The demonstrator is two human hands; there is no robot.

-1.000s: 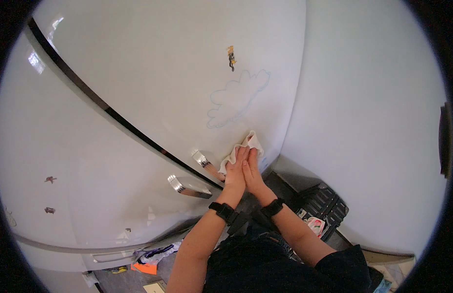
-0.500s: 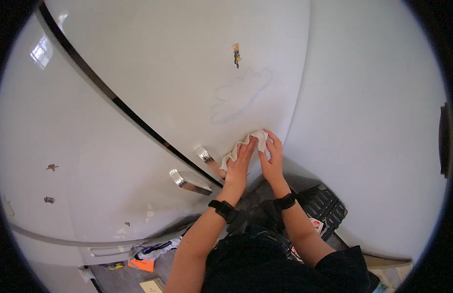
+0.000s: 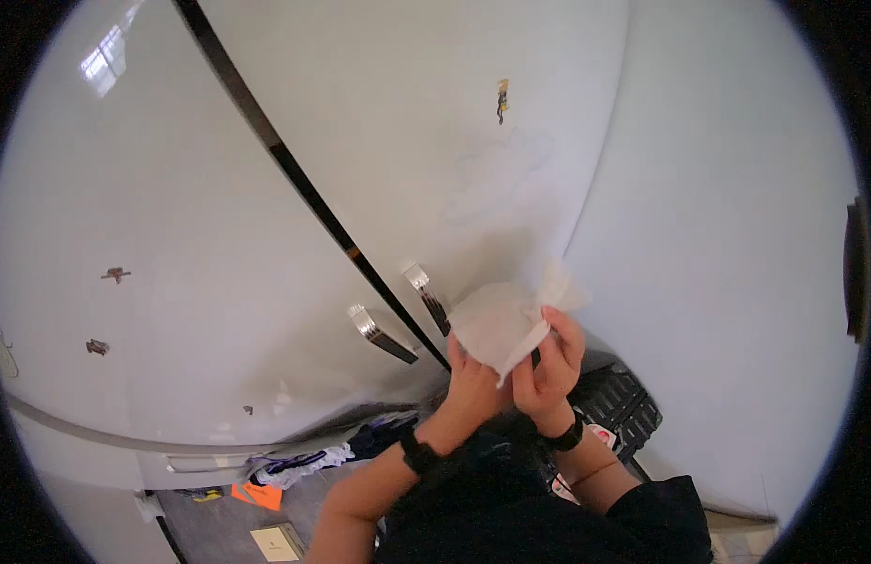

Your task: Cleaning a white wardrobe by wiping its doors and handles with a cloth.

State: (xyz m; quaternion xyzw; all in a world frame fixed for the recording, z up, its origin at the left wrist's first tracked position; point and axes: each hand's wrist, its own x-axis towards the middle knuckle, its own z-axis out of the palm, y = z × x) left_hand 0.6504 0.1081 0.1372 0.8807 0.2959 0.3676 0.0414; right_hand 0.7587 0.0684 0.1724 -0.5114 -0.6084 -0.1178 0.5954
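Hands (image 3: 515,371) pinch white cloth (image 3: 501,324) (folded corner pointing down, long axis slanting up-right).

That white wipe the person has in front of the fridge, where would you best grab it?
Judging by its pose, take the white crumpled paper wipe by its free upper corner, coming from the right. That corner sticks up loose above the right hand, while the left hand sits behind the lower part, so the bottom edge is covered.
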